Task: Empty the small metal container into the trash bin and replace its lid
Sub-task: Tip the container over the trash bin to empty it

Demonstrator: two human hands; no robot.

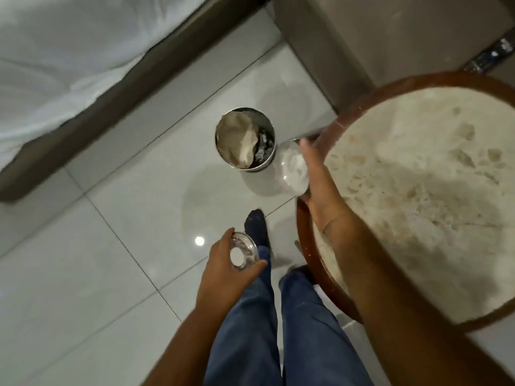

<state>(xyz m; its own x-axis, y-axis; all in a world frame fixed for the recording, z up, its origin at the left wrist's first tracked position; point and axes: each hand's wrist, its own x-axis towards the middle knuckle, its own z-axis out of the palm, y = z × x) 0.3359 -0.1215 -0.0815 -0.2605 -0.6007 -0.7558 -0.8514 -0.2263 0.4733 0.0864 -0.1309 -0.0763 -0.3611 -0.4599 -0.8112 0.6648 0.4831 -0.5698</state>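
A round shiny metal trash bin (245,139) stands open on the tiled floor, with crumpled paper and dark scraps inside. My right hand (320,188) holds the small metal container (292,168) just right of the bin, tilted so its pale inside faces me. Lower down, my left hand (223,263) grips the container's round metal lid (242,253), which has a white disc at its centre. The lid is well apart from the container.
A round marble-topped table (418,190) with a brown wooden rim fills the right side, under my right arm. A bed with white sheets (69,51) and a dark frame runs along the upper left. My legs in jeans and a dark sock (256,227) stand below the bin.
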